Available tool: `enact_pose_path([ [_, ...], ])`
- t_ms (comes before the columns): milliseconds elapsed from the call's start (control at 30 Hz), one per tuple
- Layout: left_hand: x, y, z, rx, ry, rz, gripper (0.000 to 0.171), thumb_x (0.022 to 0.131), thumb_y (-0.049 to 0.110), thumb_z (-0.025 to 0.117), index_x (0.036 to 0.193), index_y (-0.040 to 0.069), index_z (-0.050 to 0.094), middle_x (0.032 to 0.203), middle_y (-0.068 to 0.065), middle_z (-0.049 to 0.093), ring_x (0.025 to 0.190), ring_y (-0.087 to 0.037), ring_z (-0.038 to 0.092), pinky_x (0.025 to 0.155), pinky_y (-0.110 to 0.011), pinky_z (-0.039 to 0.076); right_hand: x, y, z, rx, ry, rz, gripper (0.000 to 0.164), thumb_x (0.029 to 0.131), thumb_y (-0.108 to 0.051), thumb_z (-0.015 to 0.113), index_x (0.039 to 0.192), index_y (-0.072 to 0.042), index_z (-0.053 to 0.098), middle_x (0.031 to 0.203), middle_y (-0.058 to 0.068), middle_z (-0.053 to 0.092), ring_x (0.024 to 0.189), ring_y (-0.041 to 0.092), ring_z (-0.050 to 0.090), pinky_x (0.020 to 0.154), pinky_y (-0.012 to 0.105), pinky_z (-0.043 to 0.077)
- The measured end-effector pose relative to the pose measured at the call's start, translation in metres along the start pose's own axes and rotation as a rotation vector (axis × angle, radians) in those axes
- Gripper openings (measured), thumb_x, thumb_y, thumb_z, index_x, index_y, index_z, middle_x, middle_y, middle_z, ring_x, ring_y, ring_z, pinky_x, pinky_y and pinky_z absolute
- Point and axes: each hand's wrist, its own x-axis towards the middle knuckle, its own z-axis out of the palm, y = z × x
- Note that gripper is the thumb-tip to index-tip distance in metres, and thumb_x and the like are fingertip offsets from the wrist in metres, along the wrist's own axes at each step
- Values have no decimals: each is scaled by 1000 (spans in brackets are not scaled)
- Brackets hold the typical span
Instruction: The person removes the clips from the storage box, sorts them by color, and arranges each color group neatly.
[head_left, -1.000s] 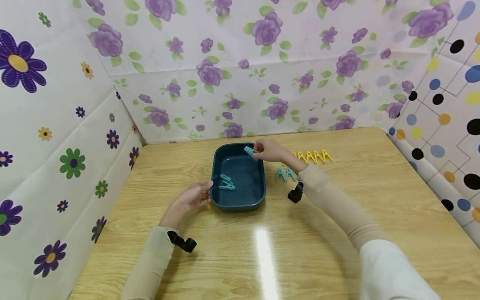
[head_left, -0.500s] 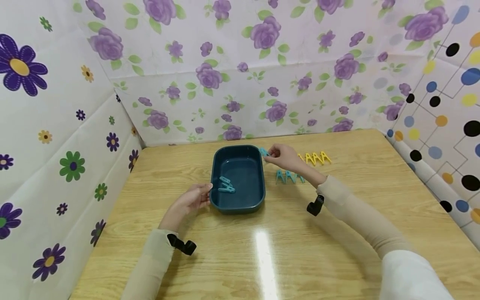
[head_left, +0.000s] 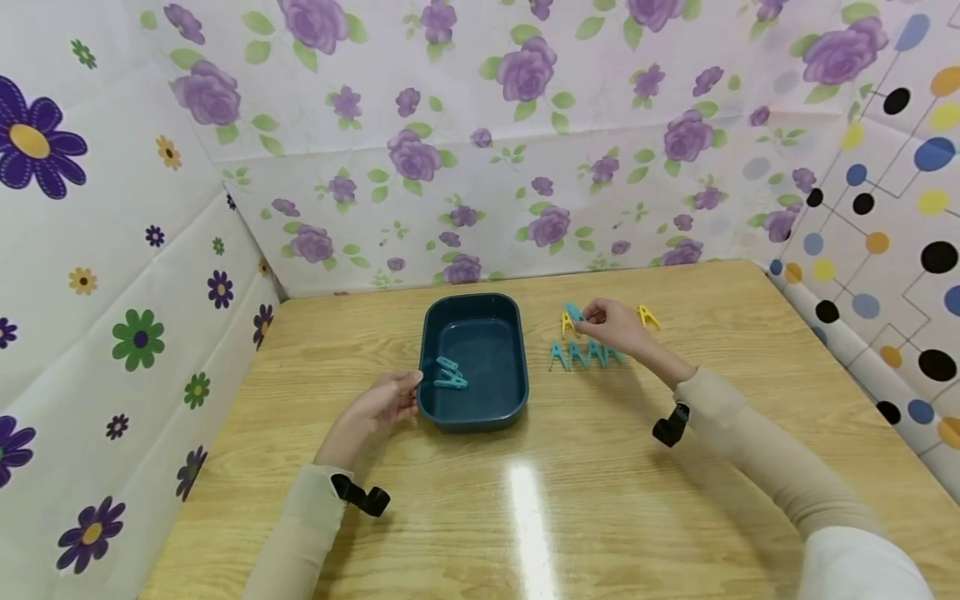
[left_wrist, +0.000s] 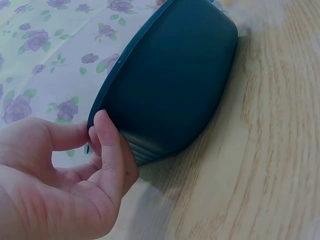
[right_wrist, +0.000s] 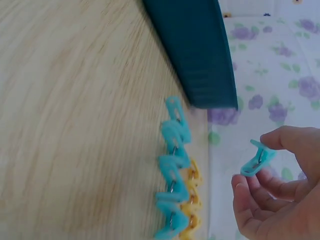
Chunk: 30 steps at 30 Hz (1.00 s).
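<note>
In the head view, my left hand (head_left: 378,402) pinches the left rim of a dark teal tub (head_left: 474,422). The left wrist view shows the thumb and fingertips on the rim of that tub (left_wrist: 175,80). A few light-blue clothespins (head_left: 452,382) lie inside it at the lower left. To the right of the tub, my right hand (head_left: 615,325) holds a light-blue clothespin (right_wrist: 260,159) between thumb and fingers. It hovers above a row of yellow clothespins (head_left: 647,317), partly hiding them. In front of these stands a row of several blue clothespins (head_left: 576,354).
The light wooden table (head_left: 420,517) meets a purple-flowered sheet (head_left: 442,200) at the back. Patterned sheets stand at the left and right sides. A small black camera is strapped to each wrist.
My right hand has moved right, from over the tub's back right corner to above the yellow row, carrying the blue clothespin. The left hand stays on the rim.
</note>
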Motion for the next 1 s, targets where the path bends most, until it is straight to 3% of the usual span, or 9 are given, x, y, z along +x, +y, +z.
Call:
enact_pose_path([
  [300, 0, -1, 0, -9, 7, 0, 18, 104, 25, 46, 102, 7, 51, 75, 6, 56, 66, -6, 54, 64, -18, 51, -10, 27, -13, -26, -39, 158, 36, 94, -34, 60, 109, -1, 57, 112, 19, 59, 99, 32, 58, 81, 42, 50],
  [367, 0, -1, 0, -11, 5, -1, 19, 104, 25, 46, 102, 7, 51, 74, 7, 56, 66, -6, 54, 64, -18, 51, -12, 34, -17, -30, -34, 172, 34, 93, -34, 61, 103, -1, 59, 102, 16, 61, 89, 28, 59, 76, 39, 51],
  [433, 0, -1, 0, -15, 9, -2, 19, 104, 25, 46, 103, 6, 51, 74, 6, 56, 65, -6, 54, 63, -18, 51, -13, 42, -21, -51, -29, 183, 30, 93, -33, 62, 89, -3, 61, 81, 8, 60, 70, 21, 55, 66, 34, 48],
  [567, -1, -1, 1, -23, 5, 1, 19, 104, 24, 46, 104, 5, 51, 74, 6, 56, 65, -5, 54, 63, -17, 51, -14, 58, -27, -73, -52, 210, 44, 94, -35, 61, 59, -12, 46, 49, -5, 34, 46, 11, 28, 51, 28, 33],
  [667, -1, 0, 2, -26, -2, 4, 19, 104, 24, 45, 103, 6, 50, 73, 7, 55, 64, -5, 54, 62, -17, 50, -15, 67, -30, -89, -71, 228, 50, 94, -34, 60, 53, -16, 39, 45, -7, 28, 43, 9, 22, 47, 26, 29],
  [1000, -2, -2, 1, -51, -17, 13, 18, 104, 22, 45, 96, 9, 53, 72, 6, 56, 63, -5, 53, 60, -17, 49, -13, 75, -27, -139, -86, 208, 49, 95, -30, 58, 50, -16, 42, 43, -8, 30, 41, 9, 22, 44, 25, 27],
])
